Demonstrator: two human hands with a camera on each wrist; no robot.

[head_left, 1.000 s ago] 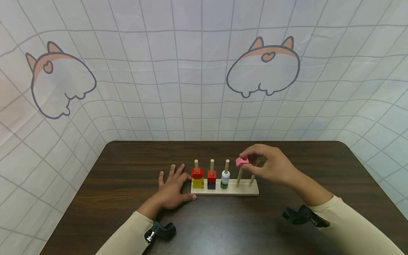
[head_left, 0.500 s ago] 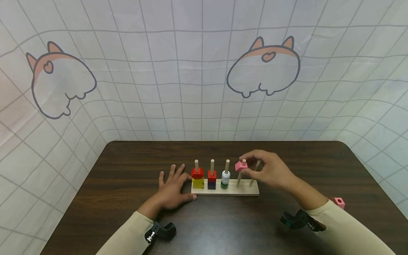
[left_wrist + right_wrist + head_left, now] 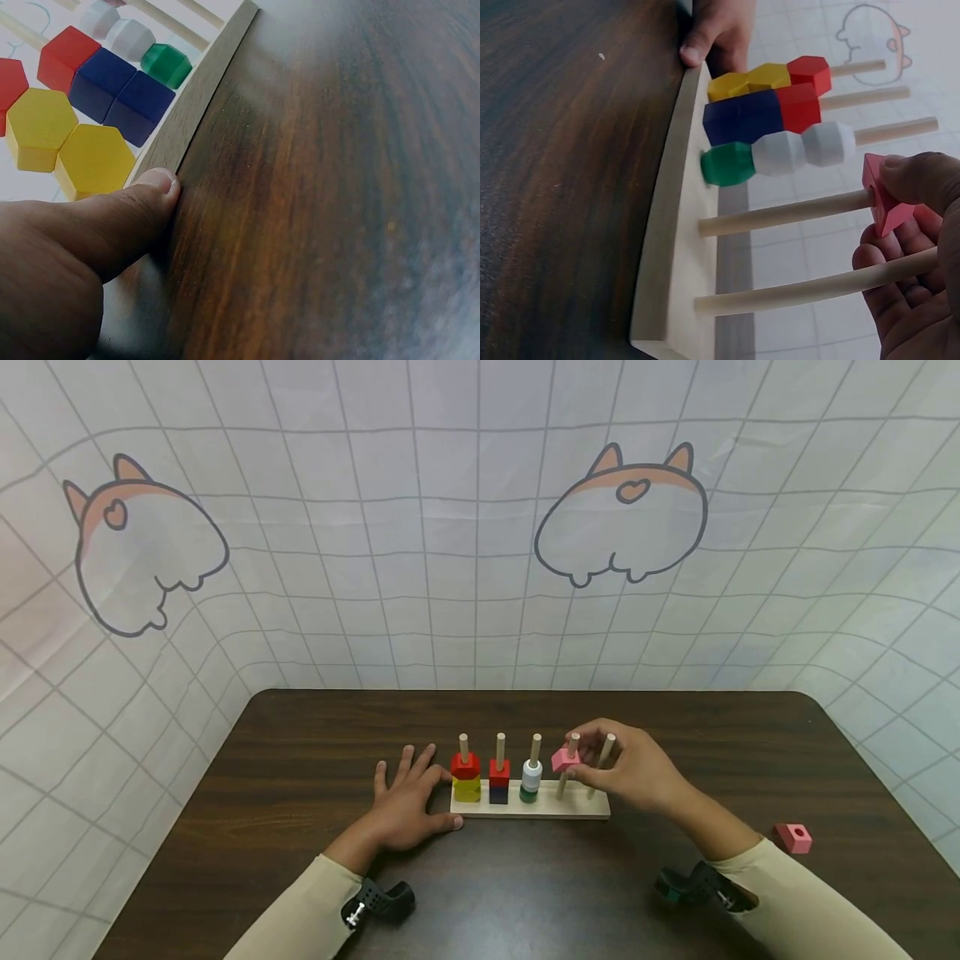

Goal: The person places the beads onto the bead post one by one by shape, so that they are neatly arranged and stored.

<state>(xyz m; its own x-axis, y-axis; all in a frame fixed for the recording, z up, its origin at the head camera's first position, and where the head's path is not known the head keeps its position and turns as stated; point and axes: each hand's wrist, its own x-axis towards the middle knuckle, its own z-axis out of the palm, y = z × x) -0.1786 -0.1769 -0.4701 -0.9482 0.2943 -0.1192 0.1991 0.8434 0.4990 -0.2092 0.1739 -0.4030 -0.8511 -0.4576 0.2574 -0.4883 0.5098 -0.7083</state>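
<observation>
A wooden peg board [image 3: 536, 810] stands on the table. Its pegs carry yellow and red hexagonal beads [image 3: 466, 777], dark blue and red cubes [image 3: 763, 114], and green and white rounded beads [image 3: 530, 780]. My right hand [image 3: 637, 768] pinches a pink block [image 3: 885, 196] between thumb and fingers. The block is around the upper part of the fourth peg [image 3: 787, 213], above the base. Close by that hand, the fifth peg [image 3: 817, 289] is bare. My left hand [image 3: 408, 810] rests at the board's left end, fingers spread, its thumb [image 3: 139, 202] against the front edge.
Another pink block [image 3: 793, 837] with a hole lies on the table [image 3: 540, 893], right of the board and beyond my right forearm. A white grid-patterned cloth [image 3: 480, 527] hangs behind the table.
My right hand has brought the pink block down over the fourth peg's tip and a little way along it. The loose pink block has come out from behind my sleeve. My left hand stays put.
</observation>
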